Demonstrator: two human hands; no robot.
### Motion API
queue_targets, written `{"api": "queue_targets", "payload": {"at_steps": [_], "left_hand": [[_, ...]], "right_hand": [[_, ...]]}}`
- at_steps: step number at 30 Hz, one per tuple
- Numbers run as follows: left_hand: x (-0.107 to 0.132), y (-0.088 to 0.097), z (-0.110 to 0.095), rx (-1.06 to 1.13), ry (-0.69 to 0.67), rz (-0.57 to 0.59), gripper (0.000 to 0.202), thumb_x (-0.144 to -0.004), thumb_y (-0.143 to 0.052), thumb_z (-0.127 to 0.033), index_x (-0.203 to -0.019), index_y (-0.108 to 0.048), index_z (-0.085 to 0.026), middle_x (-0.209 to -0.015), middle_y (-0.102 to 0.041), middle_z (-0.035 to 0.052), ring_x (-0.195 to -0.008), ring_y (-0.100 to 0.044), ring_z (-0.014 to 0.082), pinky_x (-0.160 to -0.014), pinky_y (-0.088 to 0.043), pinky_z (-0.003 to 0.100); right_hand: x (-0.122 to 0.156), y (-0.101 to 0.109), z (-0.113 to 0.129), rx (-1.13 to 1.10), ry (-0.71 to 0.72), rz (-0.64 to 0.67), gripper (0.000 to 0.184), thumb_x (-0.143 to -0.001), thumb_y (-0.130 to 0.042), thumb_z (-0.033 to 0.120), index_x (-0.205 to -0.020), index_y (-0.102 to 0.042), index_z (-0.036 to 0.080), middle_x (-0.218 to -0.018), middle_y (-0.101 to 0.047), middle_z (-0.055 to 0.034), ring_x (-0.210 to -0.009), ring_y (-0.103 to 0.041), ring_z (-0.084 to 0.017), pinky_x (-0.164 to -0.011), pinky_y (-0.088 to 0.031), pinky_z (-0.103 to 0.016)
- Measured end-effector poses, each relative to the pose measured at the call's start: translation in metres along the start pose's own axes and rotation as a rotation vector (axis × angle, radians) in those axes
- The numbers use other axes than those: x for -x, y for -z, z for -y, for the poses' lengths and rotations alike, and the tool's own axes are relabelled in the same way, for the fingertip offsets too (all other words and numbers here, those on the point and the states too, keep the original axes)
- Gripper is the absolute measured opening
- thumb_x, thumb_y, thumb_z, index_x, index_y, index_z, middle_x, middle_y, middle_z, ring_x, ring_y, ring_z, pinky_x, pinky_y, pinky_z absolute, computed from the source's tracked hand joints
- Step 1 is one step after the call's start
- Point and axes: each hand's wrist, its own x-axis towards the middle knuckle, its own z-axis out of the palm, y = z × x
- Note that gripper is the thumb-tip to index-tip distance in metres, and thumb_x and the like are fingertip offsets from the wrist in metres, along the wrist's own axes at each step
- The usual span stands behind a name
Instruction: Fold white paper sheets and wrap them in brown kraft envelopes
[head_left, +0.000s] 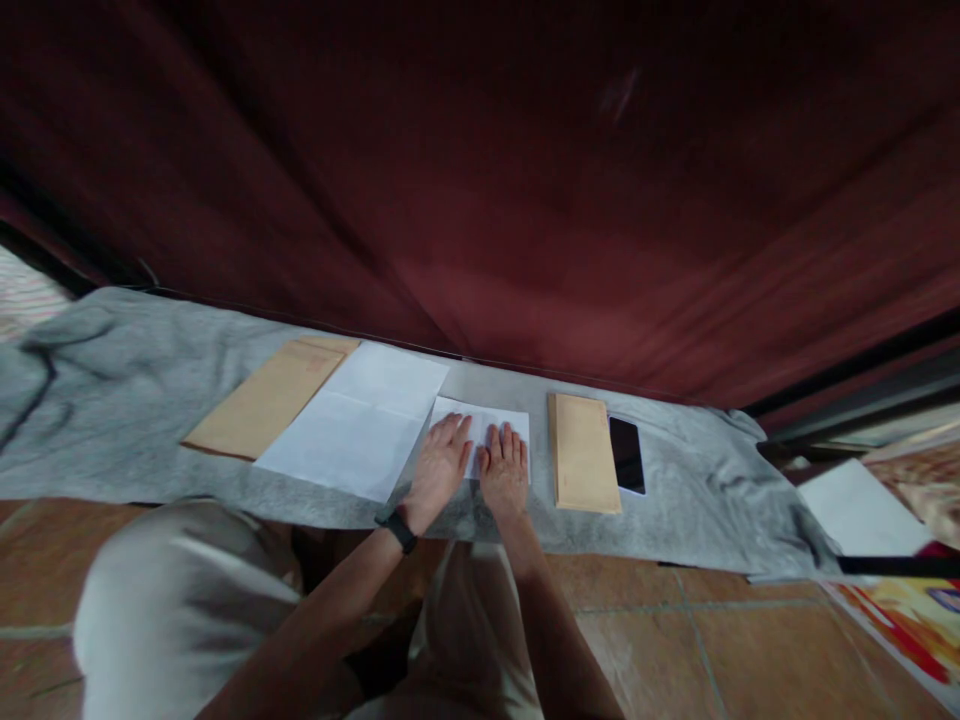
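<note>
Both of my hands lie flat, fingers stretched out, on a small folded white paper (pixel 480 418) that rests on a grey cloth (pixel 135 400) spread over the floor. My left hand (pixel 437 465), with a black band at the wrist, presses the paper's left part. My right hand (pixel 504 472) presses its middle, right beside the left. A larger unfolded white sheet (pixel 356 420) lies just left of the hands, partly over a brown envelope (pixel 262 400). A stack of brown envelopes (pixel 581 452) lies just right of the hands.
A dark phone (pixel 626 455) lies beside the envelope stack. A dark red curtain (pixel 480 180) hangs behind the cloth. Orange floor tiles (pixel 675 630) show in front, with my knees over them. White paper (pixel 859 510) and a colourful printed sheet (pixel 915 620) lie at the right.
</note>
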Motion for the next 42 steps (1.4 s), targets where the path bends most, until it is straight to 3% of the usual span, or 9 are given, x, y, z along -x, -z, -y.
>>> {"api": "queue_targets", "payload": {"at_steps": [7, 14, 19, 24, 26, 28, 31, 35, 42], "left_hand": [[-0.001, -0.039, -0.007, 0.012, -0.077, 0.059, 0.052, -0.103, -0.033, -0.034, -0.150, -0.047, -0.016, -0.159, -0.042, 0.0130, -0.152, -0.030, 0.0264, -0.124, -0.023, 0.051], [-0.003, -0.045, 0.005, -0.001, -0.207, 0.095, 0.060, -0.094, -0.041, -0.016, -0.153, -0.040, -0.012, -0.160, -0.041, 0.0153, -0.153, -0.028, 0.0255, -0.126, -0.022, 0.048], [0.001, -0.044, 0.007, -0.044, -0.123, 0.080, 0.056, -0.097, -0.035, -0.017, -0.151, -0.041, -0.006, -0.159, -0.040, 0.0176, -0.151, -0.031, 0.0252, -0.126, -0.024, 0.045], [0.009, -0.006, -0.002, -0.078, -0.069, 0.058, 0.050, -0.101, -0.034, -0.024, -0.145, -0.051, -0.008, -0.156, -0.046, 0.0182, -0.151, -0.033, 0.0277, -0.125, -0.025, 0.046], [-0.012, 0.027, 0.001, -0.056, -0.181, -0.019, 0.052, -0.101, -0.035, -0.024, -0.153, -0.043, -0.020, -0.164, -0.035, 0.0103, -0.156, -0.019, 0.0272, -0.127, -0.014, 0.052], [-0.047, 0.062, 0.017, -0.079, -0.095, -0.101, 0.061, -0.100, -0.044, -0.035, -0.158, -0.032, -0.024, -0.168, -0.023, 0.0092, -0.157, -0.005, 0.0335, -0.124, -0.001, 0.064], [-0.094, 0.099, 0.062, -0.229, 0.066, 0.012, 0.071, -0.093, -0.054, -0.055, -0.149, -0.048, -0.013, -0.155, -0.046, 0.0194, -0.153, -0.015, 0.0441, -0.117, 0.004, 0.072], [-0.094, 0.101, 0.108, -0.337, -0.049, 0.223, 0.049, -0.090, -0.061, -0.055, -0.120, -0.071, -0.018, -0.124, -0.071, 0.0152, -0.143, -0.039, 0.0409, -0.117, 0.002, 0.071], [-0.030, 0.084, 0.112, -0.336, -0.029, 0.268, 0.038, -0.085, -0.070, -0.029, -0.123, -0.066, -0.021, -0.125, -0.069, 0.0125, -0.117, -0.063, 0.0302, -0.107, -0.040, 0.047]], "right_hand": [[-0.007, 0.004, -0.005, -0.078, -0.061, 0.053, 0.048, -0.102, -0.038, 0.016, -0.149, -0.048, 0.012, -0.156, -0.045, -0.0172, -0.148, -0.037, -0.025, -0.121, -0.031, -0.050], [-0.041, -0.005, 0.011, -0.188, 0.055, 0.094, 0.046, -0.106, -0.034, 0.025, -0.145, -0.053, 0.009, -0.152, -0.050, -0.0159, -0.148, -0.038, -0.021, -0.123, -0.031, -0.042], [-0.040, -0.008, 0.007, -0.091, 0.105, 0.114, 0.046, -0.107, -0.034, 0.028, -0.148, -0.049, 0.012, -0.154, -0.049, -0.0146, -0.147, -0.038, -0.023, -0.123, -0.028, -0.046], [-0.028, -0.004, -0.015, -0.014, 0.083, 0.064, 0.049, -0.107, -0.038, 0.032, -0.153, -0.043, 0.016, -0.161, -0.037, -0.0153, -0.149, -0.035, -0.027, -0.121, -0.026, -0.053], [-0.026, -0.003, -0.018, -0.002, 0.082, 0.065, 0.049, -0.107, -0.039, 0.032, -0.153, -0.043, 0.015, -0.161, -0.036, -0.0161, -0.149, -0.035, -0.027, -0.121, -0.027, -0.052], [-0.025, -0.003, -0.018, 0.015, 0.084, 0.067, 0.050, -0.106, -0.039, 0.031, -0.153, -0.043, 0.014, -0.161, -0.036, -0.0174, -0.149, -0.036, -0.028, -0.121, -0.027, -0.052], [-0.025, -0.003, -0.017, 0.044, 0.091, 0.061, 0.050, -0.106, -0.041, 0.030, -0.153, -0.042, 0.013, -0.160, -0.037, -0.0188, -0.148, -0.038, -0.028, -0.121, -0.028, -0.053], [-0.024, -0.005, -0.016, 0.063, 0.093, 0.040, 0.049, -0.105, -0.042, 0.029, -0.152, -0.045, 0.014, -0.160, -0.038, -0.0181, -0.149, -0.037, -0.028, -0.121, -0.028, -0.053], [-0.024, -0.009, -0.018, 0.058, 0.088, 0.009, 0.049, -0.105, -0.041, 0.029, -0.152, -0.044, 0.015, -0.160, -0.039, -0.0160, -0.147, -0.039, -0.028, -0.121, -0.028, -0.051]]}}
